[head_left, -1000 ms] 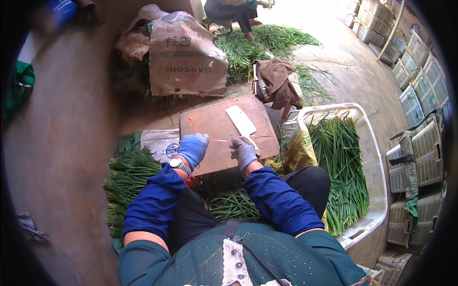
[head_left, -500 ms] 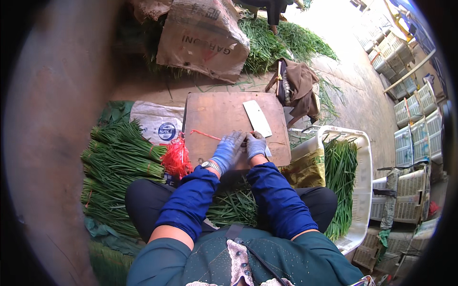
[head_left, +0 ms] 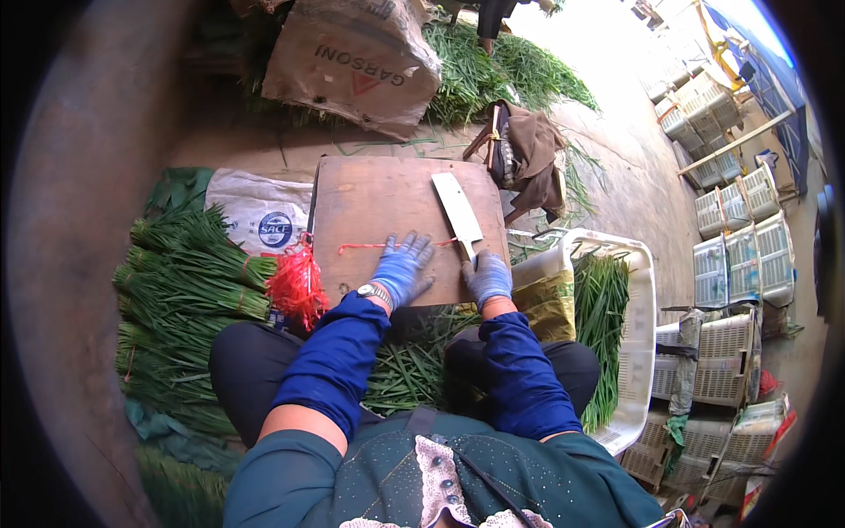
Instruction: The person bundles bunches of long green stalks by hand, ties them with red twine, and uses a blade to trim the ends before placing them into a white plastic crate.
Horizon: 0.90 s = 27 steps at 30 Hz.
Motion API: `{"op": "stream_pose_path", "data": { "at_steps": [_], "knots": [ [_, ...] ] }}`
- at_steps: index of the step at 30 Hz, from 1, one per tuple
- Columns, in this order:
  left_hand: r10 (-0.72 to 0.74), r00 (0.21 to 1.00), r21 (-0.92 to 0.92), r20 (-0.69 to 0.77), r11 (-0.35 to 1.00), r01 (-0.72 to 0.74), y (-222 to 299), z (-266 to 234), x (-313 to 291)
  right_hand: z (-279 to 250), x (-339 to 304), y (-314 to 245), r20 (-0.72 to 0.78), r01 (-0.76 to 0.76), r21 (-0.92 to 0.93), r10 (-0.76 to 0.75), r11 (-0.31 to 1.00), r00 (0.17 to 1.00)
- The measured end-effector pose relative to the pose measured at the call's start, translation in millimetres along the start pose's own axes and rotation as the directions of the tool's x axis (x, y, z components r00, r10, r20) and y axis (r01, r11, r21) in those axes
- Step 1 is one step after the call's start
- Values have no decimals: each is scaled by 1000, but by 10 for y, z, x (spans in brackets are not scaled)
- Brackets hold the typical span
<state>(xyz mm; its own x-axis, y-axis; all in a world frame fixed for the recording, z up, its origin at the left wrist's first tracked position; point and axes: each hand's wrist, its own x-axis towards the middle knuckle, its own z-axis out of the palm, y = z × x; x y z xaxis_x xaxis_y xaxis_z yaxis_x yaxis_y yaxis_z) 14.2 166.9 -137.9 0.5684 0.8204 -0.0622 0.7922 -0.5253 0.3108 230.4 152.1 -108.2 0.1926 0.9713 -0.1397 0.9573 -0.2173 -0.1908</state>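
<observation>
A wooden board point(head_left: 387, 198) lies before me with a cleaver point(head_left: 455, 207) on it, its pale blade pointing away. My right hand point(head_left: 487, 278), in a blue-grey glove, is closed around the lower end of the cleaver's handle. My left hand point(head_left: 405, 269), gloved alike, rests on the board, fingers spread. A thin red plastic tie point(head_left: 361, 246) runs across the board by the left fingers toward the cleaver; part of it is covered. A bunch of red ties point(head_left: 297, 283) hangs at the board's left edge. Loose green stalks point(head_left: 414, 380), like garlic chives, lie between my legs.
Tied green bundles point(head_left: 194, 264) are piled at left beside a white sack point(head_left: 255, 207). A white crate point(head_left: 645, 326) with greens stands at right. Beyond the board are a stool with brown cloth point(head_left: 532, 150) and a large sack point(head_left: 352, 70). Stacked crates point(head_left: 726, 352) line the far right.
My hands, close together before, have come apart. The left now lies spread on the board, and the right is at the cleaver's handle. The whole view has shifted slightly.
</observation>
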Motion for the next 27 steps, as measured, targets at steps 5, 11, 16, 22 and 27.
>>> {"op": "stream_pose_path", "data": {
  "at_steps": [5, 11, 16, 22, 27],
  "knots": [
    [26, 999, -3, -19, 1000, -27, -50, -36, 37, -262, 29, 222, -242, -54, 198, 102, 979, 965],
    [62, 997, -23, -45, 998, -63, -14, -26, 83, -213, -266, 64, -277, 62, 199, -5, 978, 961],
    [28, 998, -58, -57, 998, -31, -33, 96, 69, -142, -375, -15, 66, -63, 64, 59, 996, 996],
    [93, 920, -95, -380, 986, -139, 222, -89, 97, -1306, -660, 156, -281, 101, 256, -26, 962, 959],
    [164, 789, -191, -592, 923, -335, 1018, -638, 23, -2125, -1578, 987, -714, 347, 302, -31, 888, 700]
  ]
}}
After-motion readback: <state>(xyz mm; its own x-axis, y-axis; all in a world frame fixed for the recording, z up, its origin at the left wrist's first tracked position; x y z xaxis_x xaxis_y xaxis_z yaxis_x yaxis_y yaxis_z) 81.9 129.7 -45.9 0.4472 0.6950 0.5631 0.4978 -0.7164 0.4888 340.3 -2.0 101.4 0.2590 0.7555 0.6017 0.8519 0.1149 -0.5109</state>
